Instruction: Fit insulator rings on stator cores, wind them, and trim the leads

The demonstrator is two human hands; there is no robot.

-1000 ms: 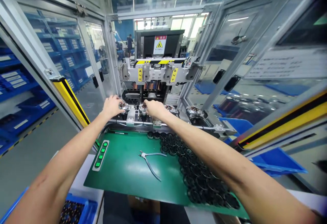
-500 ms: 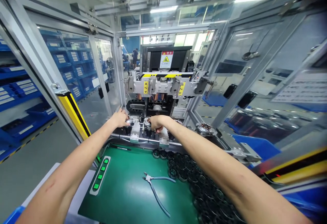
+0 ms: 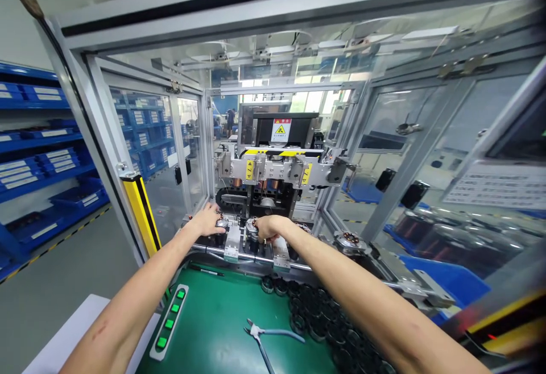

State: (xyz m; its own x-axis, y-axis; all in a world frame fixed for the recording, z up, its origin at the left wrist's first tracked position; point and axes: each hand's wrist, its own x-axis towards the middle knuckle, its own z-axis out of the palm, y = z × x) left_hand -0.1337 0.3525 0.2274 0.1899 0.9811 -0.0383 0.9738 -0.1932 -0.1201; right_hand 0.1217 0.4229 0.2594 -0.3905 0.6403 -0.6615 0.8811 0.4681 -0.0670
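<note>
In the head view my left hand [image 3: 207, 220] reaches to the leftmost station of a machine. Its thumb and fingers lie around a round metal part [image 3: 222, 223], which the hand partly covers. My right hand [image 3: 268, 228] is bent down at the neighbouring station, with its fingers curled. Its fingertips are against the right side of a second round metal part [image 3: 251, 226] with copper-coloured bits at its rim; whatever else is in them is hidden. Both parts sit upright on dark holders between metal brackets [image 3: 232, 243].
A green mat [image 3: 213, 317] holds cutting pliers [image 3: 256, 331], a black pen [image 3: 207, 270], a strip of green buttons [image 3: 169, 324] and many black rings [image 3: 315, 311]. Above my hands is a metal crossbar [image 3: 279, 169]. Yellow-black posts [image 3: 143, 212] flank the opening. Another round copper-rimmed part [image 3: 350, 240] stands right.
The view has tilted up, so the machine and mat appear lower. Both hands stay at the same two stations, with little visible movement against the parts.
</note>
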